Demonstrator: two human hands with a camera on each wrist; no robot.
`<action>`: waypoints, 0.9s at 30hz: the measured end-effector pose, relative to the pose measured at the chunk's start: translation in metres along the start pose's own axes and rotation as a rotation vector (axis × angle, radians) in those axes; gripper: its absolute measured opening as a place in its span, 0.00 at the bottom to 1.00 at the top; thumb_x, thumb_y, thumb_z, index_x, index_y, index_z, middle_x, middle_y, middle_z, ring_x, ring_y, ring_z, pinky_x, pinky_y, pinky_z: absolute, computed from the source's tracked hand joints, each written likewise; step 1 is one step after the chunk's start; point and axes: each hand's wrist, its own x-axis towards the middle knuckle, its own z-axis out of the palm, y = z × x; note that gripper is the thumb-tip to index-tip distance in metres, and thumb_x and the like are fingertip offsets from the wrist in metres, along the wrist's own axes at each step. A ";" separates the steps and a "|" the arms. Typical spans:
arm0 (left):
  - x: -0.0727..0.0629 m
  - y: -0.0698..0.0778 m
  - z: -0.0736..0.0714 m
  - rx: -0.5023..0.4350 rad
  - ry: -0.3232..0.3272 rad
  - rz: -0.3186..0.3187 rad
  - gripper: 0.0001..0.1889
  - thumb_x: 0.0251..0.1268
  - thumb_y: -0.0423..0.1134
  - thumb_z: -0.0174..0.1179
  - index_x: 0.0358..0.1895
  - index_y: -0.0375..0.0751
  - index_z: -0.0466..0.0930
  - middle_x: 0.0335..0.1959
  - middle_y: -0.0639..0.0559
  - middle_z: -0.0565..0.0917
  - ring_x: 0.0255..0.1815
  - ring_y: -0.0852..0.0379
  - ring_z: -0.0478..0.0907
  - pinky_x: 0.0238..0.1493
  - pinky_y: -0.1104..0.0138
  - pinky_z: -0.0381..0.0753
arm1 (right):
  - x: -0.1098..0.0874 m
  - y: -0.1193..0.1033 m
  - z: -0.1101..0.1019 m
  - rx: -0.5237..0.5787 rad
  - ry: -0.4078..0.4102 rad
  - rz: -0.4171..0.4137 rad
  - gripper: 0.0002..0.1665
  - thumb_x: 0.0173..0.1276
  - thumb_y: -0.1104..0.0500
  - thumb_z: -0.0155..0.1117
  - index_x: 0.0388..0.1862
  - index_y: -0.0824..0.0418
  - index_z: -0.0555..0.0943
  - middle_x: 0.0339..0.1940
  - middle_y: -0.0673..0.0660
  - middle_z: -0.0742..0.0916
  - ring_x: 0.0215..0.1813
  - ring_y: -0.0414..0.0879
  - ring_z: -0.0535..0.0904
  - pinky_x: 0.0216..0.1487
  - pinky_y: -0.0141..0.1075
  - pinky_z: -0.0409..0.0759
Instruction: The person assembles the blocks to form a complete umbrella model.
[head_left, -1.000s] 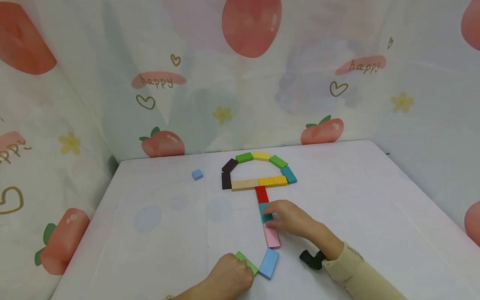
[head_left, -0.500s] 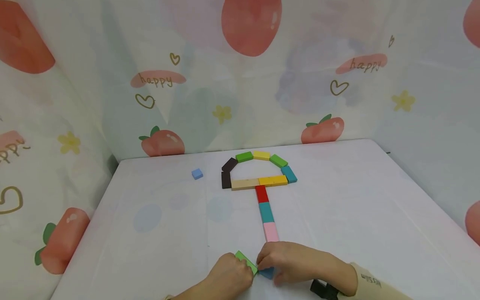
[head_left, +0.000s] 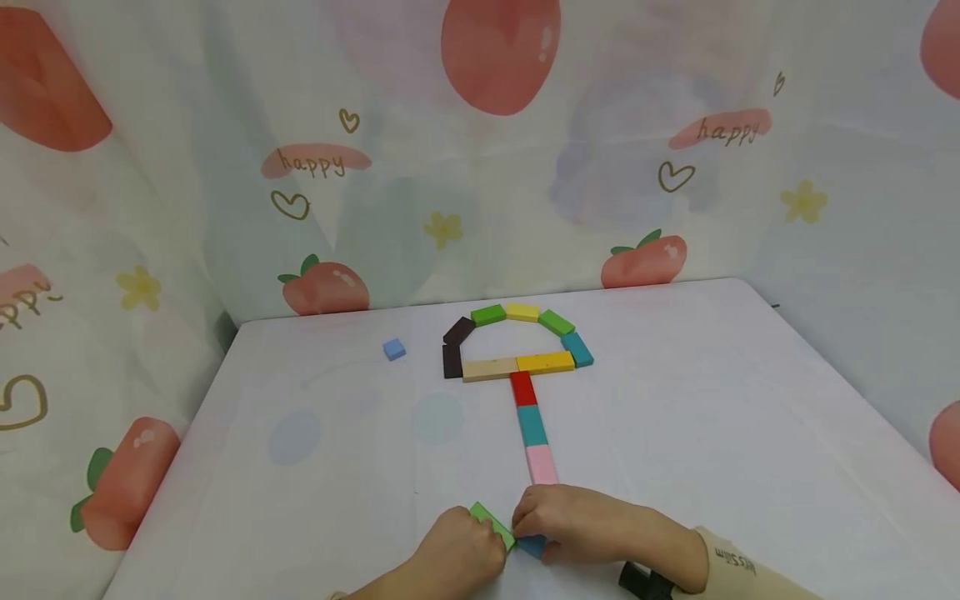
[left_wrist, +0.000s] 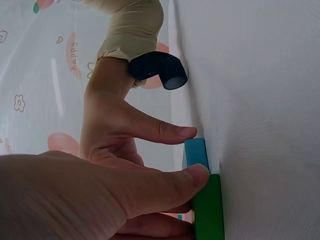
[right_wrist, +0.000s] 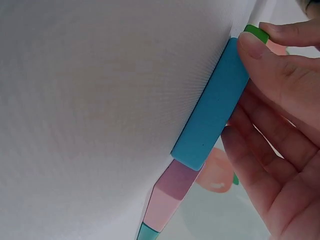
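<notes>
Low on the table in the head view, my left hand (head_left: 461,546) pinches a light green rectangular block (head_left: 492,527) lying flat. To its right my right hand (head_left: 573,522) holds a blue rectangular block (head_left: 532,546), covering most of it. The left wrist view shows the blue block (left_wrist: 195,152) meeting the end of the green block (left_wrist: 209,207), the left thumb at the joint. From the right wrist, the blue block (right_wrist: 212,107) runs between the green block (right_wrist: 257,34) and a pink block (right_wrist: 170,192), the right thumb at its green end.
A stem of pink (head_left: 542,463), teal (head_left: 532,425) and red (head_left: 523,388) blocks leads up to a half-round outline of several blocks, with a yellow block (head_left: 546,362) in its straight side. A small blue block (head_left: 394,349) lies apart at left. A black wrist device (head_left: 645,581) sits by the right sleeve.
My right hand has moved down from the teal block in the stem to the blue block and now grips it. My left hand stays on the green block.
</notes>
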 end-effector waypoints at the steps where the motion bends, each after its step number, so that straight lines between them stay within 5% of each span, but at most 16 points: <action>1: 0.000 0.000 0.000 -0.002 -0.001 -0.001 0.13 0.42 0.40 0.69 0.10 0.50 0.74 0.08 0.60 0.67 0.10 0.69 0.54 0.09 0.74 0.52 | 0.000 0.000 0.000 0.005 -0.002 0.003 0.18 0.49 0.65 0.73 0.42 0.57 0.84 0.41 0.43 0.83 0.46 0.32 0.74 0.46 0.20 0.72; 27: 0.001 0.003 0.000 0.003 0.005 -0.025 0.15 0.41 0.39 0.68 0.08 0.49 0.71 0.07 0.59 0.66 0.09 0.68 0.52 0.09 0.73 0.52 | 0.000 0.005 0.002 0.046 0.007 0.014 0.18 0.48 0.65 0.74 0.41 0.57 0.85 0.41 0.42 0.83 0.46 0.32 0.74 0.47 0.22 0.72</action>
